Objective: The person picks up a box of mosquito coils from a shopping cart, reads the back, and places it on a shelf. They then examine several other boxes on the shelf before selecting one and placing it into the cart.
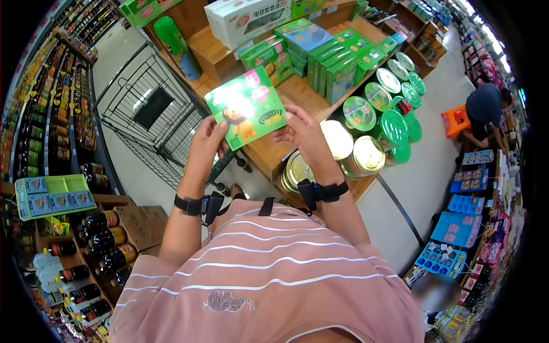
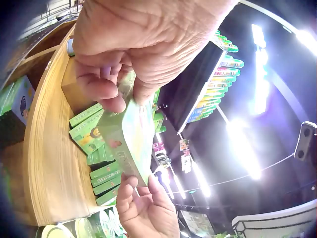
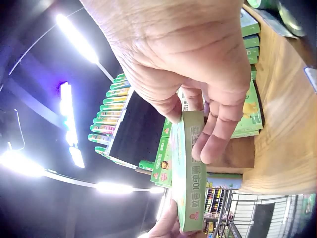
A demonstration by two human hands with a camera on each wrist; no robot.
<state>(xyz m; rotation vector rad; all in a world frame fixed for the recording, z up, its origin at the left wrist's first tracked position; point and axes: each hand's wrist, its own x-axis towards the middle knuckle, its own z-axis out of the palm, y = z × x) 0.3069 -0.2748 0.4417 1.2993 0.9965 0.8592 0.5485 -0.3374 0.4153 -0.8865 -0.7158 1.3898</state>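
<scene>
A flat green mosquito coil box (image 1: 246, 108) with a lion cartoon and a dark spiral on its face is held up between both hands. My left hand (image 1: 208, 139) pinches its near left corner, thumb on the printed face and fingers behind. At the right edge my right hand (image 1: 304, 132) grips it the same way, thumb on top. The left wrist view shows the left hand (image 2: 153, 44) close up, curled over one end of the box (image 2: 130, 134). Chinese print runs along the narrow side of the box (image 3: 194, 173) in the right wrist view.
Beyond the hands, a wooden display stand (image 1: 217, 60) bears stacked green boxes (image 1: 337, 63), a green spray can (image 1: 177, 48) and round tins (image 1: 366, 154). A shopping cart (image 1: 154, 108) stands at the left. Far right, a person (image 1: 486, 108) bends by an orange stool (image 1: 456, 121).
</scene>
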